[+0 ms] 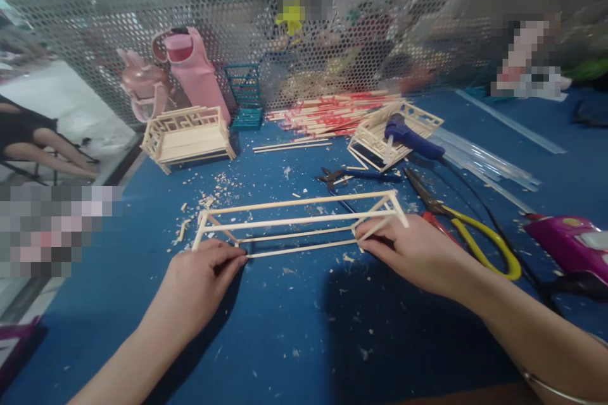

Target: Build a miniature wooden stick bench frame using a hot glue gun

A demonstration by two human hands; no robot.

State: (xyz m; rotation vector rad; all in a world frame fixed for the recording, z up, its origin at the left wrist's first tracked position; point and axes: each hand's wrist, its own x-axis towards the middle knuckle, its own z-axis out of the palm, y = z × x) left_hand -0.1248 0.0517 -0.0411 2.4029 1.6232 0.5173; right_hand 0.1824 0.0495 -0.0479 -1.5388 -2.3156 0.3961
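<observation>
A long open frame of thin wooden sticks [299, 222] spans the space between my hands over the blue table. My left hand [204, 275] pinches its lower left corner between thumb and fingers. At the other end, my right hand [403, 247] grips the lower right corner, the fingers closed on the sticks. Just beyond the frame lie blue-handled pliers [365, 174]. Scissors with yellow and red handles [456, 215] rest open beside my right forearm. Small wood chips [223, 185] are scattered past my left hand.
A finished-looking miniature stick bench [190, 139] stands back left, near a pink bottle [197, 69]. Red-tipped sticks [332, 115] are piled at the back. A blue tool with a cord [413, 138] lies on another stick piece [370, 136]. Clear glue sticks [484, 155] and a magenta glue gun [567, 240] are right.
</observation>
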